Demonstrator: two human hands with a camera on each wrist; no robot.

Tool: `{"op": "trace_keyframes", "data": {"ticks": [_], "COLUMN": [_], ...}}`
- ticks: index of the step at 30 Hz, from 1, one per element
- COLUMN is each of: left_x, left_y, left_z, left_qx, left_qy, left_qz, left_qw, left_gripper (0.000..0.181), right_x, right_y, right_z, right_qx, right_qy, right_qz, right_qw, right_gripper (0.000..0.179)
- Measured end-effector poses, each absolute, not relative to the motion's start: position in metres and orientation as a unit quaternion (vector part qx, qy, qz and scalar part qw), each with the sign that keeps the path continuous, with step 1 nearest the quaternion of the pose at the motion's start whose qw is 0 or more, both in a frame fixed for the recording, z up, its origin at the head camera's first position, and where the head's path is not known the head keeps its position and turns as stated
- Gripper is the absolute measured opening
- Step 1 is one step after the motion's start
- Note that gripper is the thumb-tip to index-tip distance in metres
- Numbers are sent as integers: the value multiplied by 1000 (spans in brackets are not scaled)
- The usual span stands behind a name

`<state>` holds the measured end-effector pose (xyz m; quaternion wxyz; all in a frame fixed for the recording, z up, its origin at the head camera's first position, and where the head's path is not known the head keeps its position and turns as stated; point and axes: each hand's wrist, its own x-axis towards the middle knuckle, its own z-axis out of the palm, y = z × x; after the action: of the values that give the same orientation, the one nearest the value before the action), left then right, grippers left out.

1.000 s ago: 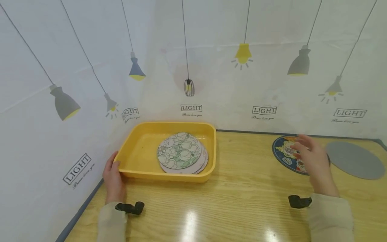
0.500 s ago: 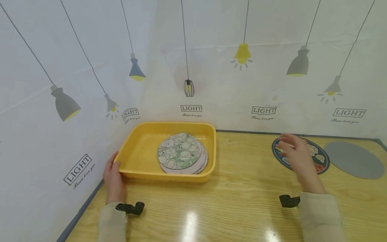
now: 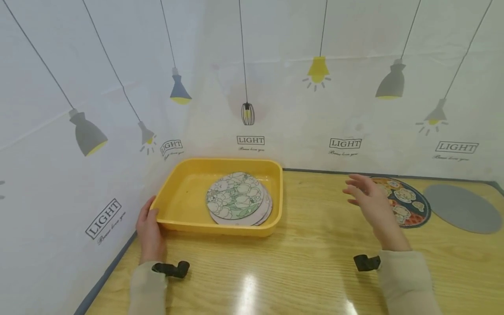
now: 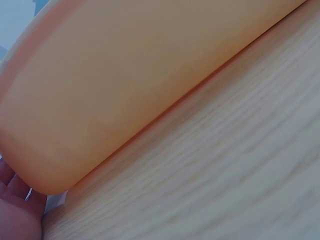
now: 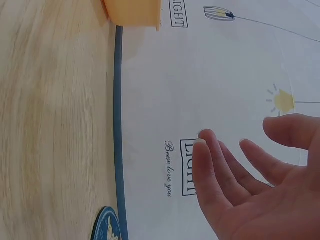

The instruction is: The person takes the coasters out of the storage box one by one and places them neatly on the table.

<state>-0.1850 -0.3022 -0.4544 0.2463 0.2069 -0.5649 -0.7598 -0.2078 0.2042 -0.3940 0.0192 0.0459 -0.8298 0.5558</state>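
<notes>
My left hand (image 3: 149, 232) holds the front-left corner of a yellow plastic tray (image 3: 185, 226), fingers along its outer side. In the left wrist view, the tray's wall (image 4: 125, 75) fills the upper part, with a few fingers around its corner. Inside the tray lies a small stack of round mats (image 3: 236, 197), the top one printed with green-leaved flowers. My right hand (image 3: 372, 208) hovers with loosely bent fingers and nothing in it, partly covering a dark blue round mat (image 3: 409, 201) with cartoon food pictures. The right wrist view shows the right hand (image 5: 255, 185) with fingers spread apart.
A plain grey round mat (image 3: 464, 208) lies right of the blue one, close against it. The wooden table (image 3: 299, 262) meets a white wall covering (image 3: 287, 109) printed with lamps at the back and left.
My right hand has moved left across the blue mat, uncovering more of its right part. The left hand stays at the tray's corner, and the mats have not moved.
</notes>
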Motion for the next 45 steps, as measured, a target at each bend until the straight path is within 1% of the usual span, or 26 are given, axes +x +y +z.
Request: {"op": "trace_keyframes", "data": {"ticks": [7, 15, 21, 29, 36, 45], "left_x": [-189, -182, -180, -179, -182, -184], "left_y": [-304, -307, -307, -305, -305, -305], "left_z": [-453, -459, -460, -460, -460, -460], "left_qx": [198, 192, 204, 217, 204, 202], "left_qy": [-564, -561, -581, -583, -583, -577], "left_qz": [-762, -766, -750, -745, -747, -753], "left_qw": [249, 247, 241, 240, 245, 245], "left_gripper": [38, 38, 39, 38, 37, 36], "right_x": [-207, -205, -206, -207, -208, -211], "right_y": [189, 164, 152, 136, 123, 118], "right_z": [-389, -392, -396, -396, -390, -381], "right_qx": [66, 104, 107, 108, 104, 100], "right_qy": [-824, -809, -809, -805, -796, -757], "right_qz": [562, 577, 577, 582, 596, 646], "right_qw": [7, 33, 24, 29, 26, 31], "right_gripper": [58, 48, 47, 40, 43, 40]}}
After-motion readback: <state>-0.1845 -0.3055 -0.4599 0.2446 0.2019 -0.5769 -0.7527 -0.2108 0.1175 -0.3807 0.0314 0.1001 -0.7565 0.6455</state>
